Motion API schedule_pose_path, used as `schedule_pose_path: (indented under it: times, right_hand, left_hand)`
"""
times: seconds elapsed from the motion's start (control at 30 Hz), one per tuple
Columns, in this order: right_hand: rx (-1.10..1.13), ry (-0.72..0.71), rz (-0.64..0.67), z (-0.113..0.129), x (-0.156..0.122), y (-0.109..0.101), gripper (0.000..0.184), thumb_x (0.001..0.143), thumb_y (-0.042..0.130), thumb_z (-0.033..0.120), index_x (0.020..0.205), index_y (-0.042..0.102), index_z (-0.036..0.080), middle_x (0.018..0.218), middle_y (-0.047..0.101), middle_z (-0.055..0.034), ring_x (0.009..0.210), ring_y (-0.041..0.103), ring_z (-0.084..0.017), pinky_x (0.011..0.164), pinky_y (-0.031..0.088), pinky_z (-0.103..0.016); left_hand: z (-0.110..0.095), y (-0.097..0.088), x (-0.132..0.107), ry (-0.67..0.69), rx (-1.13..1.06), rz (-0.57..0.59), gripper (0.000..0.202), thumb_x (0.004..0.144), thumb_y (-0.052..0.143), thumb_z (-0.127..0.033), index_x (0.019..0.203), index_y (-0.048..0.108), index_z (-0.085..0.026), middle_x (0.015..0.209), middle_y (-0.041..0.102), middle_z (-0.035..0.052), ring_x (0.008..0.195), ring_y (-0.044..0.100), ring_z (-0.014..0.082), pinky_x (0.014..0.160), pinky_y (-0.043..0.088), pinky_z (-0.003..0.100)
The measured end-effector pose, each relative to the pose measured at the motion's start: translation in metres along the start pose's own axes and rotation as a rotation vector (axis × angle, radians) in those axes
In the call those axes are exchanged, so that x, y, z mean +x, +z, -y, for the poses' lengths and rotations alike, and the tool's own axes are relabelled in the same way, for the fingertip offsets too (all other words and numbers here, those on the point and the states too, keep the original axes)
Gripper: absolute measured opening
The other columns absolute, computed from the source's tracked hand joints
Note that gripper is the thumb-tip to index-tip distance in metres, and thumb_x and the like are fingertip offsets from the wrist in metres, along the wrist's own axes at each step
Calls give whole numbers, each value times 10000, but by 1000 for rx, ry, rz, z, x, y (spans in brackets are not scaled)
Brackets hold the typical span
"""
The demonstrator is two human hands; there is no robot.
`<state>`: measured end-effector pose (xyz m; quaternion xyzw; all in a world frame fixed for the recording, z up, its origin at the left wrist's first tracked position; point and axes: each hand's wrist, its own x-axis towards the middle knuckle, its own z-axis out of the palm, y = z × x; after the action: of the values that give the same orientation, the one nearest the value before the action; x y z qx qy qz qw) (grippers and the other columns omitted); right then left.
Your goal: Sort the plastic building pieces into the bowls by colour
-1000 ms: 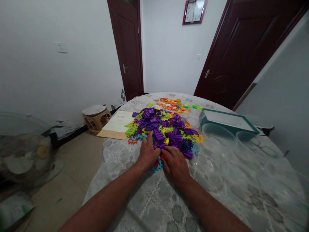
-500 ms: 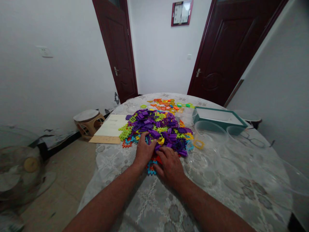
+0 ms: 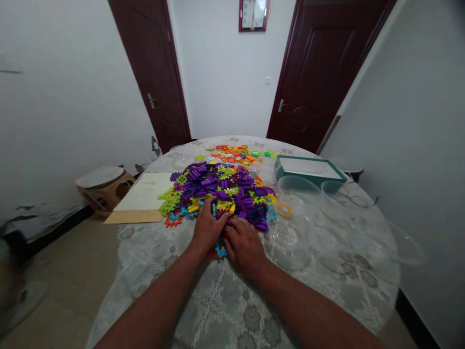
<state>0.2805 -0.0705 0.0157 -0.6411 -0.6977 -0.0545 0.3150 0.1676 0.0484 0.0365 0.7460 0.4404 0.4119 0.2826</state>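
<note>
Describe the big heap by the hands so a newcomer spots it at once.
Find the cloth-covered table. At its middle, by the left hand and right hand, lies a heap of small pieces. Mostly purple, it dwarfs the mainly orange scatter behind it.

Red-framed rectangular wall clock (image 3: 253, 14): top cut off by the upper edge, numerals illegible. Bare right hand (image 3: 245, 243): fingertips partly hidden; grip on multicoloured toothed plastic pieces (image 3: 209, 182) cannot be determined.

A home, judging by panelled doors (image 3: 316, 68), clock (image 3: 253, 13) and flowered tablecloth (image 3: 214, 310).
</note>
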Motion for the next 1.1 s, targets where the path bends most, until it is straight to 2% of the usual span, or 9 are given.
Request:
schedule_pose_path:
  times: [0.1,0.3,0.4,0.47,0.6,0.7,0.87,0.97,1.1]
  right_hand:
    - [-6,5,20,-1,1,-2,344,988,649,224,1331,653,201,1383,641,-118,1306,523,-301,1086,464,-469]
    - [-50,22,1,-3,3,1,410,1023,620,236,1433,601,232,1422,643,-103,1373,496,-289,1086,455,-460]
    - [-66,27,-21,-6,4,4,411,1036,619,241,1446,596,236,1419,651,-95,1374,500,-282,1075,465,-454]
    - [-72,40,-25,-8,6,4,376,1039,628,247,1415,622,235,1406,658,-97,1358,513,-279,1067,475,-446]
    - [-69,63,-27,-10,7,0,327,1038,642,236,1365,663,242,1389,669,-99,1358,515,-280,1069,485,-449]
    - [-53,61,-50,-13,6,1,335,1035,635,210,1365,669,255,1389,672,-101,1365,513,-296,1081,479,-481]
    - [-36,49,-82,-19,4,5,362,1042,604,221,1397,657,265,1397,662,-119,1366,524,-313,1098,476,-520]
    - [-40,33,-91,-20,3,5,361,1050,581,219,1402,649,254,1394,665,-120,1368,524,-312,1104,475,-521]
    - [-46,16,-121,-20,2,6,332,1051,574,222,1373,653,240,1379,669,-118,1357,535,-310,1105,478,-513]
  left_hand:
    - [2,1,-2,79,49,23,592,868,740,-331,1423,564,-223,1450,620,145,1389,559,345,1195,415,516]
    - [3,-2,5,74,20,6,472,898,689,-328,1358,612,-258,1373,671,108,1302,620,329,1157,454,501]
    - [0,-8,10,4,-45,-35,447,867,707,-303,1307,638,-270,1299,700,85,1193,669,306,1109,492,474]
    - [-1,-14,14,-85,-104,-85,415,844,729,-295,1254,667,-285,1199,722,64,1069,693,280,1021,543,438]
    - [-5,-25,15,-229,-342,-162,384,773,809,-277,1145,716,-280,1099,731,35,878,696,202,757,581,281]
    - [-6,-29,14,-332,-544,-128,451,765,817,-283,1198,692,-258,974,738,12,683,671,145,584,538,215]
    - [-7,-30,18,-418,-880,-137,607,742,831,-277,1313,622,-271,990,753,5,709,728,144,648,616,255]
    - [-7,-34,20,-452,-1099,-93,669,722,848,-241,1340,595,-287,967,760,3,724,748,161,669,643,291]
    - [-1,-37,21,-478,-1256,-50,646,717,864,-210,1306,608,-285,960,764,-6,715,751,171,632,652,314]
